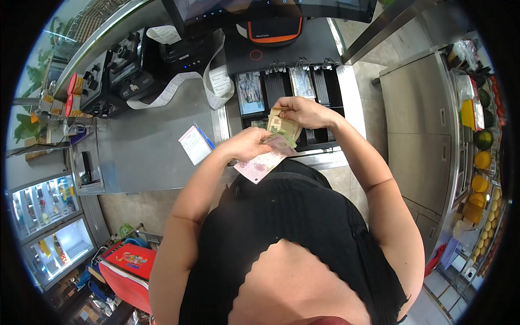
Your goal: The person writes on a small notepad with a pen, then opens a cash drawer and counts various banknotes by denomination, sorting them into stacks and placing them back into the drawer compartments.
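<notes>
In my left hand [248, 145] is a pink banknote [264, 162], pinched under the thumb, with green banknotes [289, 137] just above it. My right hand [304, 113] grips the upper end of some yellowish-brown banknotes [280, 122], which overlap the green ones. Both hands are above the front part of an open black cash drawer [325, 145]. Bluish banknotes [251, 93] lie in its far-left compartment, and more banknotes [302, 83] lie in a middle one. Raised wire bill clips [302, 63] line the back. My hands and the notes hide part of the drawer.
On the steel counter [154, 142] to the left lie a notepad [195, 145] with writing and a blue pen [206, 137]. A paper strip [174, 87] curls near a black printer [187, 57]. A monitor [276, 10] overhangs the drawer. Steel cabinets [414, 97] stand at right.
</notes>
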`<state>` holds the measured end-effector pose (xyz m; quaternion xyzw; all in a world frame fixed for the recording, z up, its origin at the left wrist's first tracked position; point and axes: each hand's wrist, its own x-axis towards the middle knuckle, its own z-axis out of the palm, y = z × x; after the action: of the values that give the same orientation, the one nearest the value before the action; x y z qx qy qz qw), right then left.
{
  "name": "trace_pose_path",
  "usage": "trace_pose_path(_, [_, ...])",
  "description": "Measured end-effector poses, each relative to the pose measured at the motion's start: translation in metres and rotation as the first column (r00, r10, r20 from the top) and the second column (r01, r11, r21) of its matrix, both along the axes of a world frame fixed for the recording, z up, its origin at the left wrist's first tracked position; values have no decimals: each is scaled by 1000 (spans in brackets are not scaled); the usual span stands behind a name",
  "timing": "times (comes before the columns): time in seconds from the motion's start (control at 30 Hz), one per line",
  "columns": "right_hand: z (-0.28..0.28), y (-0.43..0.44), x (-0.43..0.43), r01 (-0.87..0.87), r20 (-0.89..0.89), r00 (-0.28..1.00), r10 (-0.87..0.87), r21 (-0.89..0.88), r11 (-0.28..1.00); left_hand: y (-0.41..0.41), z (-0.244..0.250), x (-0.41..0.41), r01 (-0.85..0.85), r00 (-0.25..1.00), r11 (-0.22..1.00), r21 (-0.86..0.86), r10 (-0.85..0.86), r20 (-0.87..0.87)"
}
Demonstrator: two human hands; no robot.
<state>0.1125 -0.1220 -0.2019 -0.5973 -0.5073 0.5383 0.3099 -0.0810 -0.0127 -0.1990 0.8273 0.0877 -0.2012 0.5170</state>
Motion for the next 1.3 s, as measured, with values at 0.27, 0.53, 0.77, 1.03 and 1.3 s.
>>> trace_pose_path(0.27, [2,-4,-5,-125,211,965,156,-151,980,0,-19,1,-11,1000,999,-42,11,-16])
trace_pose_path(0.53, [-8,-16,15,-36,15,999,41,-239,970,8,-21,6,33,991,991,126,-48,121])
trace_pose_path(0.77, [-59,-28,19,843,-306,299,-904,-359,400,44,-25,-21,-357,924,930,94,366,-111])
trace_pose_path(1.03, [-103,67,-35,918,-276,-19,-961,-385,93,32,-38,-24,-313,947,948,-56,308,-91])
trace_pose_path(1.3, [-105,44,-25,808,-333,33,-943,-546,221,41,-60,-37,-362,932,914,-183,347,-105])
